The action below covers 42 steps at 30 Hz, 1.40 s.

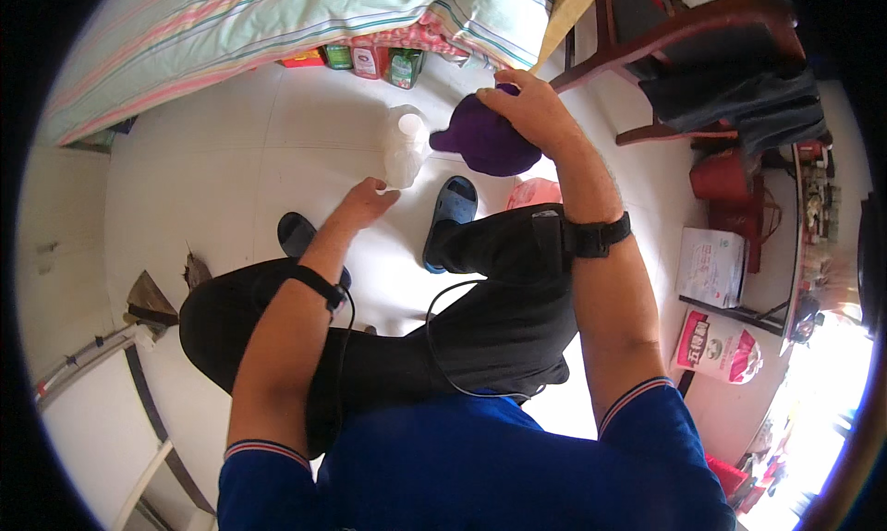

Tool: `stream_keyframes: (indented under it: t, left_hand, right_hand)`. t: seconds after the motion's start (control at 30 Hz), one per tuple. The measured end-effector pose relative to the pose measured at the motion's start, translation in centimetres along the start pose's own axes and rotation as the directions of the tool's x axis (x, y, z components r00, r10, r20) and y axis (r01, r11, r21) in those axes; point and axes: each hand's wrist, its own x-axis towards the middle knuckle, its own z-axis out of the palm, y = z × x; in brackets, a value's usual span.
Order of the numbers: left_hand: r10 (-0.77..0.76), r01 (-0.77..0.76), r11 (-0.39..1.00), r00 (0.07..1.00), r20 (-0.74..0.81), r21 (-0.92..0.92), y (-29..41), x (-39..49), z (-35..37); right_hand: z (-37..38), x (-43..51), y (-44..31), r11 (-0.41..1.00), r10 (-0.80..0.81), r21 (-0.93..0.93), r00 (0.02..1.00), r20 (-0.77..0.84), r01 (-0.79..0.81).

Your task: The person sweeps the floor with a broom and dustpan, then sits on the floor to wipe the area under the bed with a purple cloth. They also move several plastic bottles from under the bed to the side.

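Observation:
Held out at the upper right, my right hand [533,111] grips a purple cloth item [488,136], perhaps a cap, by its upper edge. My left hand [367,202] is held low over the floor with its fingers apart and nothing seen in it. Just beyond those fingertips a white translucent plastic bag [404,150] stands on the floor, with a pale round thing [409,124] at its top. The cloth's narrow end points towards the bag. A black strap sits on each forearm.
Several bottles [404,68] line the floor under the striped bed cover [277,25]. At right are a wooden chair [624,53] with dark cloth, a white box [712,267] and a packaged bag [717,347]. A pink plastic bag [532,193] lies by my slippered foot [454,209].

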Motion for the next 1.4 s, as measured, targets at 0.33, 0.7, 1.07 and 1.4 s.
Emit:
stream_keyframes:
  t: [0.33, 0.7, 1.07, 1.4]
  left_hand:
    - [0.003, -0.039, 0.998, 0.815, -0.580, -0.051, 2.7, 9.5, 7.4]
    - [0.336, -0.155, 0.938, 0.630, -0.700, 0.310, 6.1, 11.1, 5.1]
    - [0.039, -0.003, 0.997, 0.855, -0.518, 0.071, 2.3, 10.4, -1.3]
    - [0.088, -0.035, 0.994, 0.826, -0.557, 0.105, -2.0, 1.9, -3.6]
  right_hand:
    - [0.4, 1.0, 2.1, 0.991, 0.137, 0.024, 0.977, -0.162, -0.135]
    - [-0.6, 0.0, 2.0, 0.991, 0.102, 0.103, 0.982, -0.159, -0.087]
    - [-1.1, -0.7, 2.7, 0.987, 0.023, 0.159, 0.973, -0.228, 0.014]
    - [0.1, -1.0, 1.4, 0.995, 0.022, 0.097, 0.991, -0.131, -0.010]
